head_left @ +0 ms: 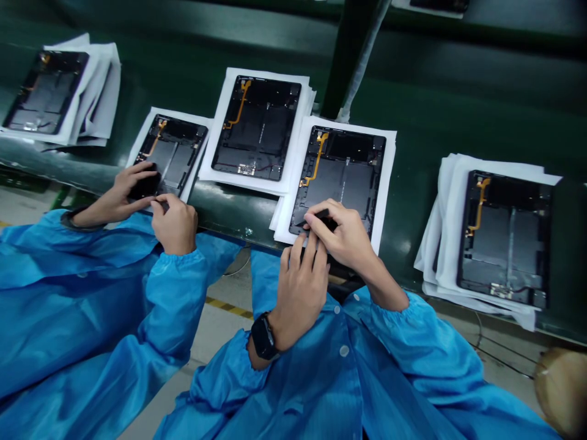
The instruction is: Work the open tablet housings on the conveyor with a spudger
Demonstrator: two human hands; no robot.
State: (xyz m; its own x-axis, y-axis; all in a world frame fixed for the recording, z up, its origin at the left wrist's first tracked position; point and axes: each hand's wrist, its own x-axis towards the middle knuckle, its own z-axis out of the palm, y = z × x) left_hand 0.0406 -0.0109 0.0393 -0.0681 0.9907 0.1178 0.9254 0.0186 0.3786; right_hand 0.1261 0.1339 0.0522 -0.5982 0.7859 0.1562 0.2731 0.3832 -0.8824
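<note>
An opened black tablet shell (362, 177) with an orange ribbon cable (316, 160) lies on white foam sheets (387, 159) in front of me. My right hand (346, 235) is closed in a pinch over the shell's lower edge. A dark, slim tool (323, 214), its kind unclear, shows between the fingers. Just below, my left hand (302, 281), with a black watch (263, 336) at the wrist, stretches its fingers flat against that same lower edge. The left fingertips lie close to the right thumb, and what is under them is hidden.
On my left a co-worker's hands (174, 223) work on another tablet shell (183, 140). More shells lie on foam sheets: one behind (257, 134), one at the far left (46, 91), one at the right (504, 238). A post (351, 61) rises behind the green bench (422, 128).
</note>
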